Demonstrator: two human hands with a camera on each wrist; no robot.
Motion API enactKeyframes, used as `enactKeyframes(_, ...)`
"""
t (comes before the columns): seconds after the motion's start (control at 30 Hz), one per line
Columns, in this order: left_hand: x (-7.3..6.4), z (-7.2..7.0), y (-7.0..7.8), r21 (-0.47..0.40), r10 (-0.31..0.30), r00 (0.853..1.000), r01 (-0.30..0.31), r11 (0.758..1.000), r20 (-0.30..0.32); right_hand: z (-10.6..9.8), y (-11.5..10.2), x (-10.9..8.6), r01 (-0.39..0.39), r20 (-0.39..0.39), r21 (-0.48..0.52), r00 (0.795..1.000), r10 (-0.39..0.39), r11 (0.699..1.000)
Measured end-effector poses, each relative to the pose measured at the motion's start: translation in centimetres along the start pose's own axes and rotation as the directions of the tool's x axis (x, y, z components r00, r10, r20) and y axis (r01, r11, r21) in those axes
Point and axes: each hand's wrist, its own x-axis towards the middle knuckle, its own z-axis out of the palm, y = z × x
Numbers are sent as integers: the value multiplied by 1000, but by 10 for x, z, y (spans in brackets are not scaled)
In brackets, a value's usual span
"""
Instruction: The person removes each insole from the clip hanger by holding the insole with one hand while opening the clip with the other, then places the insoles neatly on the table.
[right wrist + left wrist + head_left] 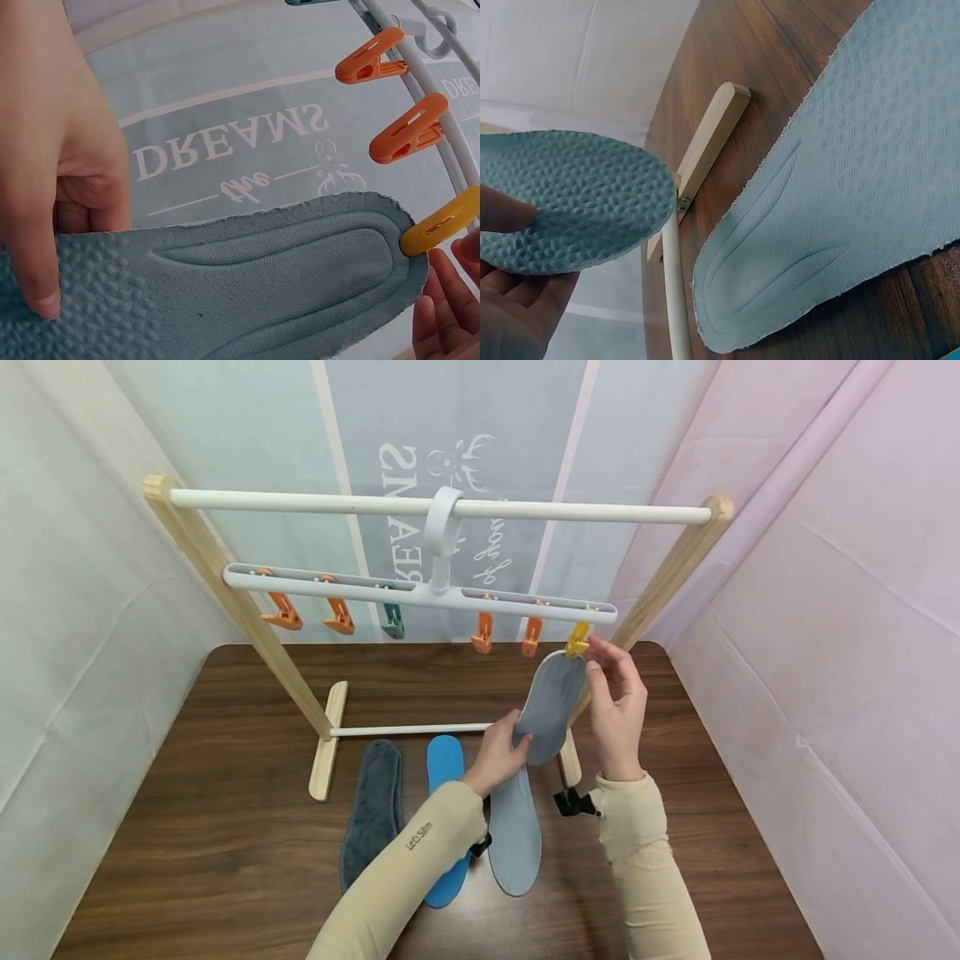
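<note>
A grey insole (pixel 553 706) hangs tilted from a yellow clip (pixel 577 641), whose jaws bite its heel edge in the right wrist view. My left hand (pixel 498 752) pinches the insole's wide, dimpled lower end, thumb on the dimpled face. Just right of the yellow clip is my right hand (pixel 621 718), its fingers loosely bent and a gap between thumb and index finger. Those fingertips lie close by the clip and the heel edge; whether they touch is unclear. A matching grey insole (pixel 840 180) lies on the table below, partly covered by my left arm in the head view.
A white hanger (pixel 337 583) hooks over the rack's white rod (pixel 300 502). It carries orange clips (pixel 484 633) and a green clip (pixel 393 620). A blue insole (pixel 446 758) and dark fuzzy insoles (pixel 372 802) lie on the wooden table. The rack's wooden posts (pixel 247 618) stand either side.
</note>
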Motion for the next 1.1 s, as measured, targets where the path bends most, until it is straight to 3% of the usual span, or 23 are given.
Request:
enactKeyframes(0.4, -7, -4, 4, -20, -36, 998, 37, 999, 58, 1, 1, 7, -14, 38, -69, 999, 16, 998)
enactKeyframes(1.1, -20, -8, 7, -18, -16, 994, 18, 1000, 104, 5, -1, 12, -18, 61, -42, 998, 21, 999)
